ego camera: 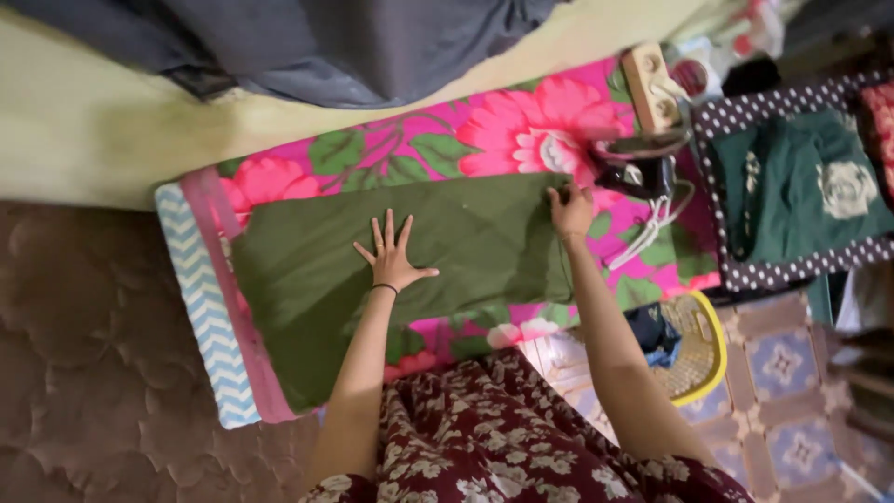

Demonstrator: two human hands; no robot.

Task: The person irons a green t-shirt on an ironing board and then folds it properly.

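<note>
While the left hand [393,251] lies flat with fingers spread on the olive green cloth [410,270], apparently pinning it smooth, the right hand [570,210] pinches the cloth's far edge, seemingly pulling it taut. One cloth lies across the pink floral mat [521,126]. One black iron [643,168] rests beside it, one yellow-rimmed basket [698,349] nearby.

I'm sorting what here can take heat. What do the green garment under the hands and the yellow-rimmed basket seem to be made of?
The green garment looks like thin woven cloth, matte, lying flat with soft creases under the left hand, its edge pinched by the right hand. The yellow-rimmed basket looks like plastic with a woven or mesh pale wall; fibre cannot be ruled out.
</note>
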